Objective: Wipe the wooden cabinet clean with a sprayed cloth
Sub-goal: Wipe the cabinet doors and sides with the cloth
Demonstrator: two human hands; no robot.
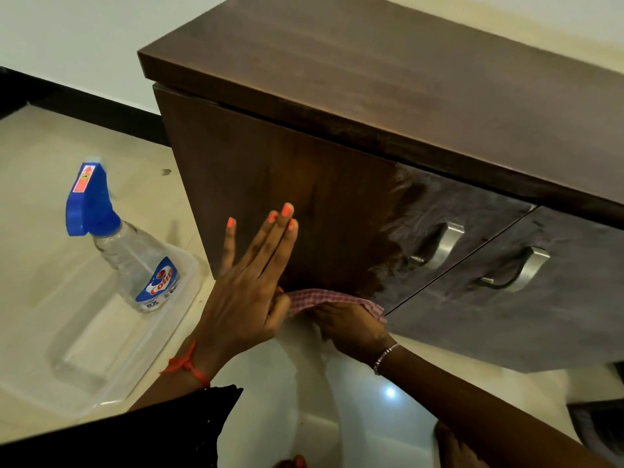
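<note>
Tiled floor (388, 417) open below cabinet (304, 184) edge, left grip (243, 295) spread flat, right grip (351, 327) clutching cloth (324, 297)

My left hand (250, 282) lies flat, fingers straight, against the left door front of the wooden cabinet (304, 157). My right hand (351, 325) grips the checked cloth (324, 298) at that door's bottom edge. To the left, on the floor (40, 197), a spray bottle (125, 241) stands in a clear tray (84, 376).
</note>
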